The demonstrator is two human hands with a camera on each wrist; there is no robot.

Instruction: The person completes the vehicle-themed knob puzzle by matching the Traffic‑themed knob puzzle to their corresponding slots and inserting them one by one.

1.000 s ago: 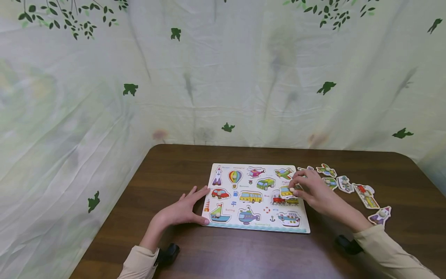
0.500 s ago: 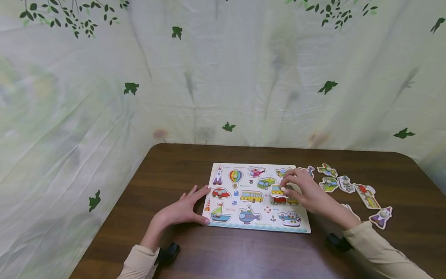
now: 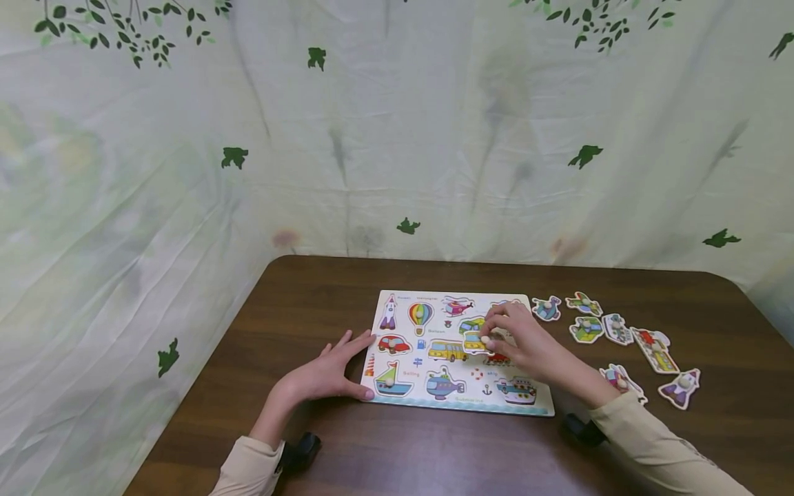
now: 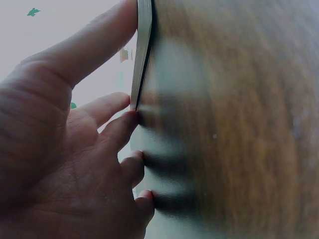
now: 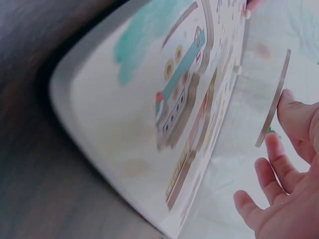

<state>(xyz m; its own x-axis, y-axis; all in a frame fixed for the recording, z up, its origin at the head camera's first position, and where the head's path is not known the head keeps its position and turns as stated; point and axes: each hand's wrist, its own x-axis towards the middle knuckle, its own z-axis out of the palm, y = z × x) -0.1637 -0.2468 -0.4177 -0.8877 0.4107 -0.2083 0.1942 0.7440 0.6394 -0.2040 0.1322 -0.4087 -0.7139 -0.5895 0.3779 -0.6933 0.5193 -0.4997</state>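
A white puzzle board (image 3: 446, 404) printed with vehicles lies on the table. At its left edge, my left hand (image 3: 331, 368) has its fingers spread, thumb and fingertips touching the board's side; in the left wrist view they sit along the board's rim (image 4: 143, 50). My right hand (image 3: 520, 339) pinches a yellow bus puzzle piece (image 3: 473, 342) by its pale knob, over the board just right of the printed yellow bus (image 3: 443, 350). From the right wrist view, the piece (image 5: 275, 99) shows edge-on, apart from the board, with the other fingers loosely bent below.
Several loose knobbed puzzle pieces lie right of the board, among them a train (image 3: 655, 350), a rocket (image 3: 680, 389) and a plane (image 3: 584, 303). One piece (image 3: 622, 382) lies beside the right forearm. A printed curtain (image 3: 434, 172) hangs behind the brown table (image 3: 322, 282).
My right hand has moved left across the board with the bus piece, from over the printed train towards the printed bus. My left hand has stayed at the board's edge.
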